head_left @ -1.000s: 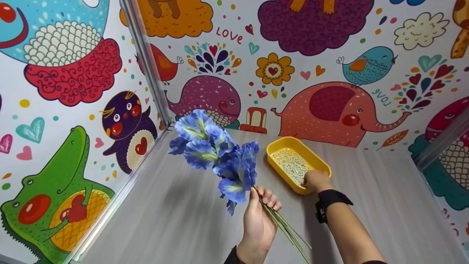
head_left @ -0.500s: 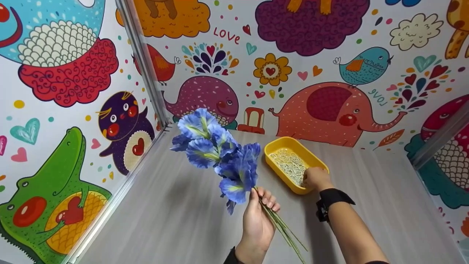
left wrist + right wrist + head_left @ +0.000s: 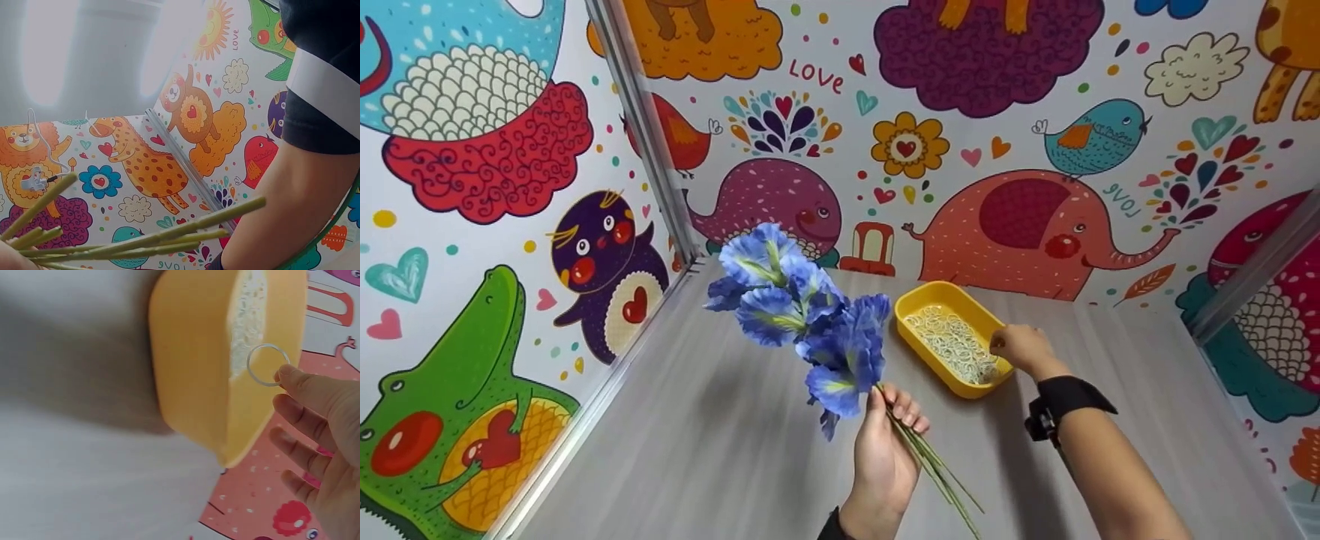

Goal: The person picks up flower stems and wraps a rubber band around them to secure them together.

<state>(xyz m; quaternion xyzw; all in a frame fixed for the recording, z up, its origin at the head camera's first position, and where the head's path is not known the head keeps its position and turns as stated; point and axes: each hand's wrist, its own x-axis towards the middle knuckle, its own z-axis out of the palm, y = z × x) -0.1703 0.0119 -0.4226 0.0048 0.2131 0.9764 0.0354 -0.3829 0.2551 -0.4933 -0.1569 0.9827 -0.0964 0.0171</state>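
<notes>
My left hand (image 3: 885,461) grips a bunch of green stems (image 3: 928,457) just below their blue iris-like artificial flowers (image 3: 810,315). The blooms lean up and to the left, and the stem ends point down to the right. Several cut stem ends (image 3: 140,242) cross the left wrist view. Thumb and forefinger of my right hand (image 3: 1027,351) pinch one thin, pale rubber band (image 3: 249,368), its loop hanging round; the other fingers are spread apart. That hand is at the right rim of a yellow tray (image 3: 976,390), which holds a layer of pale rubber bands (image 3: 949,337).
Both the flowers and the tray are over a grey wood-grain tabletop (image 3: 675,442). Cartoon-printed walls (image 3: 990,142) stand behind and at both sides, with a metal corner strip (image 3: 641,127) at left. A white cable (image 3: 48,143) hangs in the left wrist view.
My right hand has risen out of the tray's near end and moved slightly right, now pinching a rubber band. The left hand keeps its grip on the stems. The head view has shifted slightly.
</notes>
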